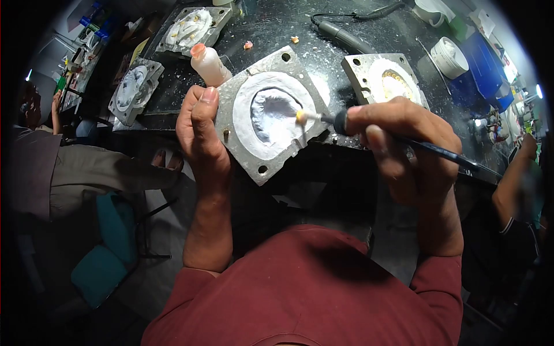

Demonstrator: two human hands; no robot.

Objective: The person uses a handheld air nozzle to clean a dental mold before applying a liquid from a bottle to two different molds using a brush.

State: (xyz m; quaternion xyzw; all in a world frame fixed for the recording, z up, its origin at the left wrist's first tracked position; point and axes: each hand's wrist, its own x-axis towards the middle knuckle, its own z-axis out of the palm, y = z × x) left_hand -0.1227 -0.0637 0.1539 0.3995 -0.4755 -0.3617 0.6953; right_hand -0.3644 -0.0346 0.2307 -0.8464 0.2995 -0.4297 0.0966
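Note:
My left hand (202, 124) grips the left edge of a grey metal flask half (262, 167), which is tilted at the table's front edge. White plaster (245, 115) fills the flask round an arch-shaped hollow. My right hand (407, 138) holds a dark-handled brush (441, 153) like a pen. The brush's pale yellowish tip (301, 117) is over the right side of the hollow; whether it touches the plaster I cannot tell. Just behind my left hand stands a small bottle (210, 68) with a pinkish rim.
Other flask halves lie on the black table (271, 29): one with a tooth row (395, 83) at right, two at left (190, 29). Behind are a grey handpiece (346, 37), a white tub (449, 57) and a blue container (482, 63). People sit at both sides.

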